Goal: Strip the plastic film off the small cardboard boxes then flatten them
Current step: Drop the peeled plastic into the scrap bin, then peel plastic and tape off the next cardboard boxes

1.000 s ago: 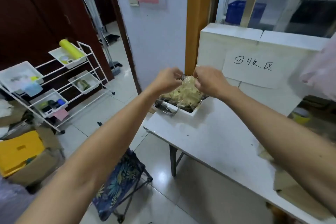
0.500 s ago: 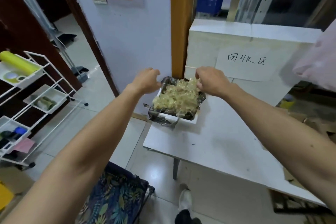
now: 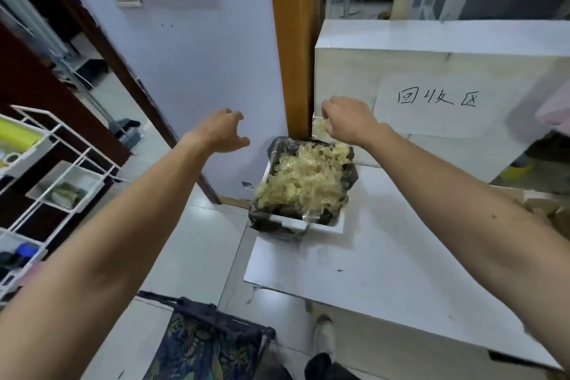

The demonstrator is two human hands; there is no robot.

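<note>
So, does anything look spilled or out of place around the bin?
The plastic film is heaped above the rim of the white bin at the table corner, and some bulges over its left edge. The right hand pinches a scrap above it; the left hand holds nothing.

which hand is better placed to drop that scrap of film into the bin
Right. The right hand holds the scrap of film just above the far corner of the bin. The left hand is open, holds nothing and hangs off to the left of it.
</note>
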